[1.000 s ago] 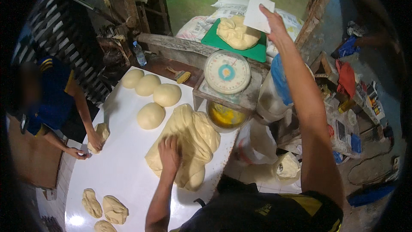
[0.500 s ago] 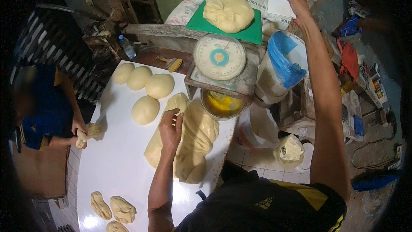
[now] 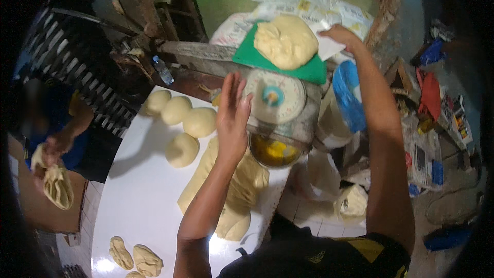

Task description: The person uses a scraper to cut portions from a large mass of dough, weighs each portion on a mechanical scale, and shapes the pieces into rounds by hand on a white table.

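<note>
My right hand (image 3: pixel 343 37) grips a white flat scraper (image 3: pixel 331 49), whose edge is at the right side of a dough lump (image 3: pixel 286 41). That lump rests on the green tray (image 3: pixel 246 54) of a dial scale (image 3: pixel 290 100). My left hand (image 3: pixel 232 121) is raised in front of the scale's dial, fingers stretched out and holding nothing. Below it a large slab of dough (image 3: pixel 198 177) lies on the white table (image 3: pixel 139 195), partly hidden by my left forearm. Several smooth dough balls (image 3: pixel 199 122) sit at the table's far side.
At the left, a co-worker's hands (image 3: pixel 55 149) hold a folded dough piece (image 3: pixel 59 190). Rough dough pieces (image 3: pixel 147 260) lie at the near left corner. A metal bowl with yellow contents (image 3: pixel 275 152) stands under the scale's stand; a bin with a blue bag (image 3: pixel 347 98) is right of it.
My right hand has brought the scraper down and left to the dough on the scale. My left hand has risen from the slab toward the dial. The co-worker's dough has moved off the table edge.
</note>
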`<action>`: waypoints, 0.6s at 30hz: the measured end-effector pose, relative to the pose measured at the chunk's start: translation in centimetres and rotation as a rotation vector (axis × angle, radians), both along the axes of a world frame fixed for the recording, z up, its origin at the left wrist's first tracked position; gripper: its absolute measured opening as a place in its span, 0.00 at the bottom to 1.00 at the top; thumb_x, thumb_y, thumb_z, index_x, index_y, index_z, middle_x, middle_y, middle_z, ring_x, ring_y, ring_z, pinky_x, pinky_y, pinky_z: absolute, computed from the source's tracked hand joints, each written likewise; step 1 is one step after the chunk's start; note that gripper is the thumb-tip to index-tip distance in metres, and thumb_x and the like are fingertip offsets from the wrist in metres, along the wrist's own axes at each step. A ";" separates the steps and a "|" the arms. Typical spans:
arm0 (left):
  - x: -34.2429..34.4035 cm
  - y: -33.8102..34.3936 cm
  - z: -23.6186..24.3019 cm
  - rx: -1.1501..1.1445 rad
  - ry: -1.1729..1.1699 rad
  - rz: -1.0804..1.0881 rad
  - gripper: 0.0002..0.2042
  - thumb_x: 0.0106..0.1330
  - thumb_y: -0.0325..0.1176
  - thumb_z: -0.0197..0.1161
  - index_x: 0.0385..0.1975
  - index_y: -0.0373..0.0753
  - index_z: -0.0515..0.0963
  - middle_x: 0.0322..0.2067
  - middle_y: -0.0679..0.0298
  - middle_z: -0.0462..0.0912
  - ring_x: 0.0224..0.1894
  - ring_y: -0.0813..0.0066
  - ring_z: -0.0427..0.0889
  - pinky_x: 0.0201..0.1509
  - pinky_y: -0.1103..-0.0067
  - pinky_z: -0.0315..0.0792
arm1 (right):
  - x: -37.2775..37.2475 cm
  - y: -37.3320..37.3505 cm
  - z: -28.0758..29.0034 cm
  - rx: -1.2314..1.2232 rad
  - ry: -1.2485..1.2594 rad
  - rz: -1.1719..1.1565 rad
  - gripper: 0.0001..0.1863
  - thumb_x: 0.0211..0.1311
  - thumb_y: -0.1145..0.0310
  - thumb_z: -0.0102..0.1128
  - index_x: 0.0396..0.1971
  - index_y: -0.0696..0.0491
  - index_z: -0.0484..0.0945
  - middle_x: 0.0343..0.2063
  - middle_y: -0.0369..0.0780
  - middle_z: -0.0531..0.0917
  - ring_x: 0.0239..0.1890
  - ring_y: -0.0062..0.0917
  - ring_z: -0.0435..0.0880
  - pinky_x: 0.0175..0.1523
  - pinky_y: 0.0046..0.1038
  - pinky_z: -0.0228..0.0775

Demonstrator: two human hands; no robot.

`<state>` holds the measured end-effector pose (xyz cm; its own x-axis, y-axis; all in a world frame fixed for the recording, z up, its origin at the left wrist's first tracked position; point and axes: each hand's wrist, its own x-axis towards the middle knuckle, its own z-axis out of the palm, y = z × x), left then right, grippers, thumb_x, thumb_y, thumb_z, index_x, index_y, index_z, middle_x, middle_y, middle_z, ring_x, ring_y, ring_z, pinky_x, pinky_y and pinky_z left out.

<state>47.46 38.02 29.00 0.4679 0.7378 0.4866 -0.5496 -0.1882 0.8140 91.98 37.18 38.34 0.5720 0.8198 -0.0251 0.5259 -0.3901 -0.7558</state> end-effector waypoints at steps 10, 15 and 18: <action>1.6 4.8 3.0 -0.629 -0.684 -0.577 0.33 0.75 0.65 0.42 0.69 0.46 0.67 0.62 0.64 0.77 0.63 0.65 0.76 0.70 0.65 0.67 | -23.8 1.2 1.2 0.440 0.365 0.558 0.26 0.68 0.61 0.61 0.60 0.61 0.74 0.49 0.42 0.84 0.49 0.25 0.83 0.56 0.30 0.74; -9.4 -0.8 -2.6 -0.777 -0.998 -0.662 0.34 0.72 0.64 0.46 0.68 0.46 0.69 0.65 0.60 0.74 0.65 0.57 0.74 0.71 0.55 0.64 | -29.9 -3.8 -3.3 0.496 0.683 0.623 0.22 0.69 0.67 0.60 0.59 0.60 0.71 0.48 0.40 0.82 0.48 0.27 0.82 0.55 0.30 0.75; -24.8 -3.9 -10.4 -0.720 -0.895 -0.342 0.32 0.73 0.60 0.46 0.67 0.44 0.70 0.65 0.56 0.74 0.65 0.55 0.74 0.72 0.53 0.64 | -34.2 -5.7 -13.3 0.460 0.712 0.510 0.21 0.69 0.67 0.61 0.59 0.58 0.72 0.49 0.39 0.80 0.50 0.27 0.80 0.57 0.31 0.74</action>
<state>22.70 34.13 18.58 0.3989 0.8775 0.2660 -0.9073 0.4197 -0.0239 57.74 31.49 24.99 0.1224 0.9800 0.1572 -0.0866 0.1683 -0.9819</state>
